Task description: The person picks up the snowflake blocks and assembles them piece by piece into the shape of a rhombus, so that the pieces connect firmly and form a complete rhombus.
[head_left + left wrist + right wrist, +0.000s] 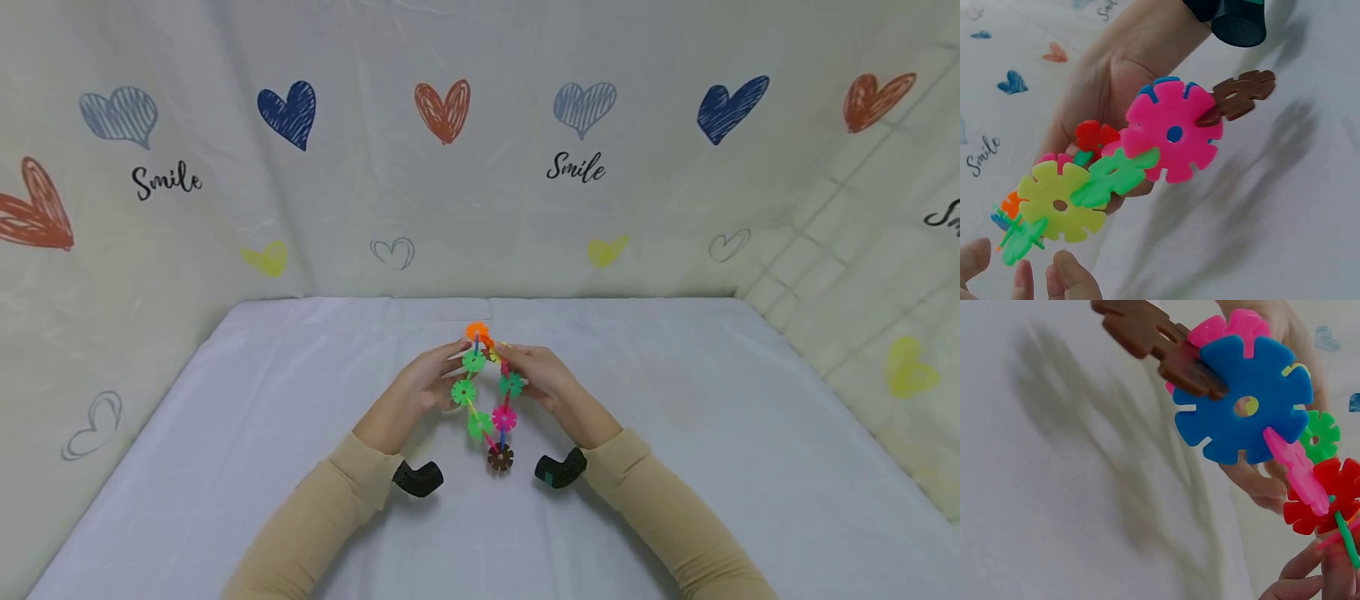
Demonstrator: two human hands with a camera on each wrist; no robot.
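Linked notched plastic discs point(504, 418) form a closed loop held up off the table. A brown disc point(500, 457) hangs at its near end, and an orange disc point(477, 332) tops the far end. On the left side, my left hand point(427, 382) holds the loop near the green discs, some fingers behind them. Opposite, my right hand point(546, 377) grips the loop by its yellow and red pieces near the top. In the left wrist view, a yellow disc point(1060, 205) and a pink disc point(1175, 132) face the camera; a blue disc point(1241, 400) fills the right wrist view.
White cloth covers the table point(300, 533). Behind it hangs a pale backdrop point(495, 208) printed with hearts and the word Smile. Black wrist cameras point(417, 479) sit below both hands, and the loop's shadow falls on the cloth.
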